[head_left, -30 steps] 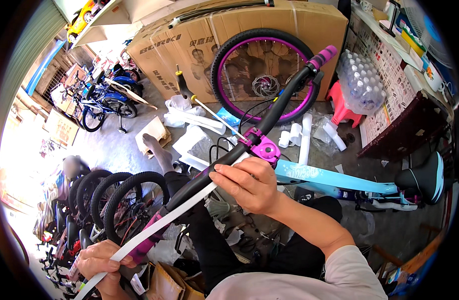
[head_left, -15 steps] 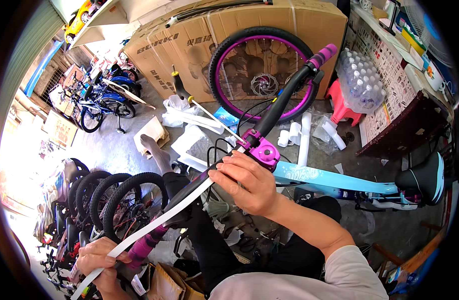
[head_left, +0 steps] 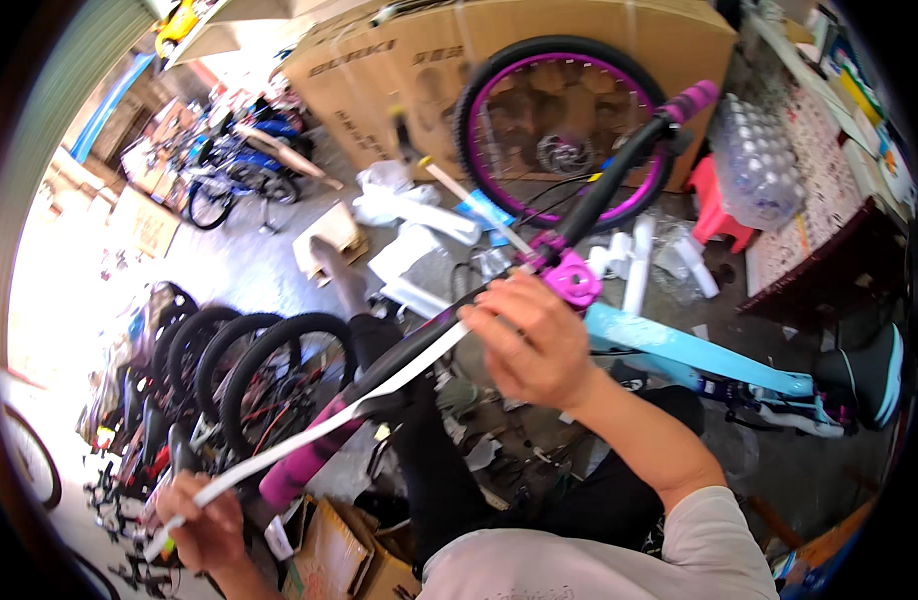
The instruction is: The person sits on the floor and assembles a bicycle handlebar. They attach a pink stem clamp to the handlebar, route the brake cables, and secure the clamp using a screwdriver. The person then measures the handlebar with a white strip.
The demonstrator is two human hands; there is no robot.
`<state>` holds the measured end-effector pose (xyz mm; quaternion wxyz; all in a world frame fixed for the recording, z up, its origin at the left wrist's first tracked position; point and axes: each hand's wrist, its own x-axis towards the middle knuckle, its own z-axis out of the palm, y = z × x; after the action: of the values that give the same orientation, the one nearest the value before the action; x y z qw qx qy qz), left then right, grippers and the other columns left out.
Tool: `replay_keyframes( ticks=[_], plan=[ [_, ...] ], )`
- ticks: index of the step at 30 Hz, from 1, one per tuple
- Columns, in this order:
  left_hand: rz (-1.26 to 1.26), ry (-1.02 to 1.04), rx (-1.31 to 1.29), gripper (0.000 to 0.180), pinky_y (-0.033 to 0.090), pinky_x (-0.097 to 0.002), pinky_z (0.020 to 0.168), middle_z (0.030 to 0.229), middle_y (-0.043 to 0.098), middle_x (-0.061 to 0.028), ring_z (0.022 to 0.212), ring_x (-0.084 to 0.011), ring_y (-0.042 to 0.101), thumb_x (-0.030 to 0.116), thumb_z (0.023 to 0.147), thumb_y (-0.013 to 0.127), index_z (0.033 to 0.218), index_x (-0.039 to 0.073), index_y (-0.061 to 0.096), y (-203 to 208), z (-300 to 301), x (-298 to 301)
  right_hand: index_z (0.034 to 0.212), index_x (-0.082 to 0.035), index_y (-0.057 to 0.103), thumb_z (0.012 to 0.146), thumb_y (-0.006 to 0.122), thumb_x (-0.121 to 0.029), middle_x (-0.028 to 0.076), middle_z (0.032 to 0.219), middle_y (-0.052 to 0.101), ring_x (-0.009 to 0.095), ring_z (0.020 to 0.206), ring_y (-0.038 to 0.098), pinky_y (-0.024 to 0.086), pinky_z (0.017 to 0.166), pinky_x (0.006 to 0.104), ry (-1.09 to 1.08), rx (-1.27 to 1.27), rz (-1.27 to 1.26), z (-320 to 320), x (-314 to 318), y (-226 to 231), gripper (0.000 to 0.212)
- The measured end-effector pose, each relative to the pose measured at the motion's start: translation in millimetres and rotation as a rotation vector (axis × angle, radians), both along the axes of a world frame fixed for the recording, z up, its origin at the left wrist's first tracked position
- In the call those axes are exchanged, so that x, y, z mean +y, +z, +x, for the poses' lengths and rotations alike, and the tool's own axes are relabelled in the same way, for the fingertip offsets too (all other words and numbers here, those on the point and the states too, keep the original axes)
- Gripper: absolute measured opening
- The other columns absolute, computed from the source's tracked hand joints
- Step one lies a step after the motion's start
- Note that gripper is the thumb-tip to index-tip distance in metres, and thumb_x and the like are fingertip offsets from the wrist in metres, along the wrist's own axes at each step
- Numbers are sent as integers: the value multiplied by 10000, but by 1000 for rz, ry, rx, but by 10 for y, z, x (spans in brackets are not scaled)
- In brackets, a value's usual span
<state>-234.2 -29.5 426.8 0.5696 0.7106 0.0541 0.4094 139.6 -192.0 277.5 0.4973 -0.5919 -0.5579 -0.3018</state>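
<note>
A long, flat white strip (head_left: 329, 425) runs beside the black handlebar (head_left: 426, 345) of a bicycle. My left hand (head_left: 204, 520) is closed around its lower end, near the purple-and-black grip (head_left: 299, 470). Close to the purple stem (head_left: 574, 280), my right hand (head_left: 534, 340) is closed over the strip's upper part, its fingers against the bar. Past the stem a pale, yellow-tipped length (head_left: 479, 205) sticks out; whether it belongs to the same strip is hidden. The light-blue frame (head_left: 699, 350) stretches right to a black saddle (head_left: 864, 375).
A purple-rimmed wheel (head_left: 469, 130) leans on a large cardboard box (head_left: 379, 110). Several black tyres (head_left: 241, 385) stand at left. White wrapping (head_left: 409, 250) and cardboard scraps lie on the floor. Bottled water (head_left: 759, 170) sits on a red stool (head_left: 714, 205) beside a counter.
The whole scene has shifted right in view as my head turned. My left hand and the strip's lower end have moved slightly relative to the grip; both hands keep hold.
</note>
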Motion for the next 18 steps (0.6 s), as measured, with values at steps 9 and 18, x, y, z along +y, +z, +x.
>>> replay_keyframes(
  ticks=[9, 18],
  plan=[
    [-58, -56, 29, 522, 518, -352, 535, 789, 559, -149, 628, -227, 590, 493, 1035, 578, 878, -1, 633, 82, -74, 79, 1259, -84, 700, 811, 656, -6, 100, 1162, 623, 303, 1082, 663, 547, 1040, 478, -13, -18, 17, 5, 38, -50, 457],
    [-265, -184, 340, 898, 616, -592, 722, 1062, 648, -323, 946, -444, 694, 674, 755, 823, 1110, -138, 676, -261, -959, 97, 1317, -98, 667, 789, 649, 28, 98, 1228, 596, 315, 1144, 641, 509, 1089, 491, 1, -29, 1, 6, 43, -111, 543]
  ],
)
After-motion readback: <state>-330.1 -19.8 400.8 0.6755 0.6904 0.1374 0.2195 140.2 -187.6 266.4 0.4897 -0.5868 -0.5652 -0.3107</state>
